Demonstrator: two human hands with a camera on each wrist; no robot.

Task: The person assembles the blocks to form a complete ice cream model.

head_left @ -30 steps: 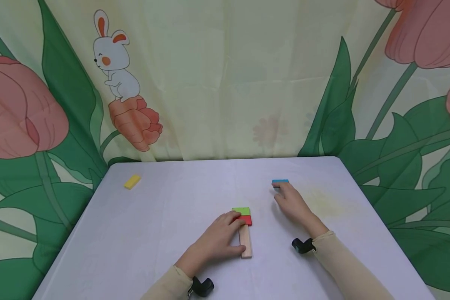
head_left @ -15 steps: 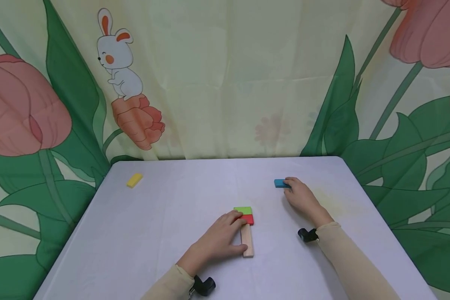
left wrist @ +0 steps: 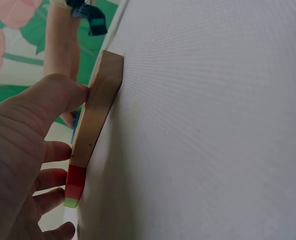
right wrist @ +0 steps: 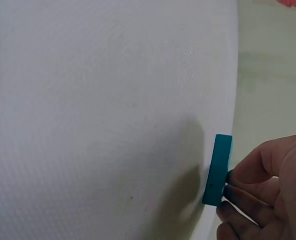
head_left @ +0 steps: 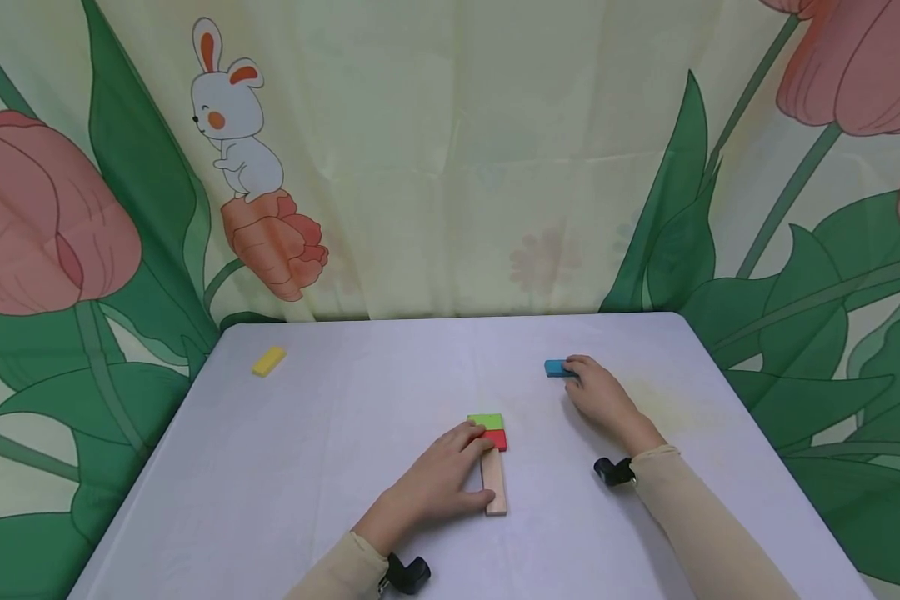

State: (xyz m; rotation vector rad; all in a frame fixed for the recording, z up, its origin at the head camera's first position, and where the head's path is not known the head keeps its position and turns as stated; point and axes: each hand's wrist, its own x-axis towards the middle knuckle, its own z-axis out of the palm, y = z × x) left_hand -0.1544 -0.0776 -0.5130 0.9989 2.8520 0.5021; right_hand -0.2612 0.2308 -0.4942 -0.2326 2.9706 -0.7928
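Note:
In the head view my left hand [head_left: 438, 479] rests over a row of wooden blocks at the table's middle. Its thumb touches the plain wood block [head_left: 495, 483] near the close end, and its fingertips lie at the red block [head_left: 499, 439]. Beyond the red one, touching it, lies a lime green block [head_left: 486, 422]. Toward the back right, my right hand [head_left: 603, 400] pinches the right end of a blue block [head_left: 556, 368]. The right wrist view shows the thumb and fingertips against one side of this blue block [right wrist: 218, 170], low at the table.
A yellow block [head_left: 269, 362] lies alone near the table's back left corner. White cloth covers the table [head_left: 390, 367]. Behind its far edge hangs a curtain [head_left: 450, 167] printed with tulips and a rabbit.
My right hand has slid from over the blue block's left part to its right end and now pinches it. The left hand has stayed over the row of blocks.

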